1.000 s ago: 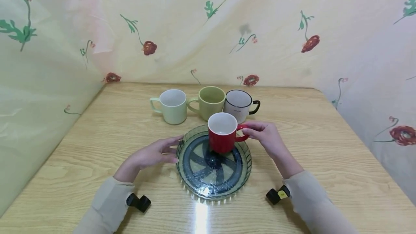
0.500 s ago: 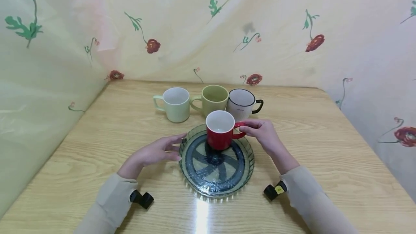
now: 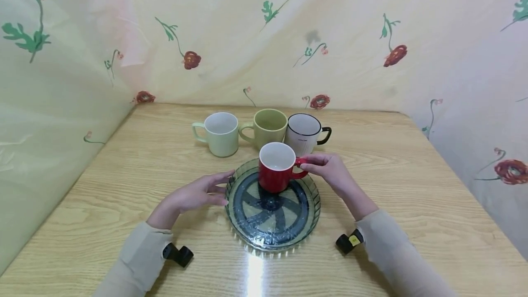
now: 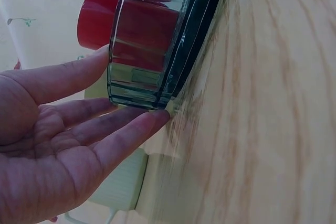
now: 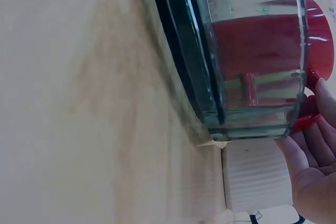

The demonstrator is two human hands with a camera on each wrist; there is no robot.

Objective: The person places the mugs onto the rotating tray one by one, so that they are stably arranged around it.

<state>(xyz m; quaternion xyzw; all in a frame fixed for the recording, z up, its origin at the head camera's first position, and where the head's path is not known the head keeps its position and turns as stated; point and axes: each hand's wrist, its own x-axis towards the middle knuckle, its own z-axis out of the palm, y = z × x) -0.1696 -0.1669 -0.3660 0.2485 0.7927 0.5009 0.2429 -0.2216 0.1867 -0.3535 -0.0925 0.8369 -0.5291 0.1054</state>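
A red mug [image 3: 274, 178] with a white inside stands upright toward the back of a round clear glass dish [image 3: 270, 237]. My right hand [image 3: 327, 168] pinches the mug's red handle between thumb and fingers, over the dish's right rim. At the dish's left side my left hand [image 3: 202, 192] has its fingers stretched out, fingertips right at the rim. In the left wrist view the thumb of my left hand [image 4: 58, 129] lies by the upper rim and the other fingers reach along the glass wall [image 4: 137, 85]. Through the glass wall [image 5: 257, 129] in the right wrist view the mug shows red.
Behind the dish stand a pale mint mug [image 3: 222, 139], an olive-green mug [image 3: 270, 127] and a white mug [image 3: 303, 139] with a dark rim and handle. They sit close together on the wooden table [image 3: 136, 173]. A flowered cloth [image 3: 231, 35] hangs behind.
The red mug has shifted a little to the left within the dish, with my right hand on its handle. My left hand has stayed at the dish's rim.
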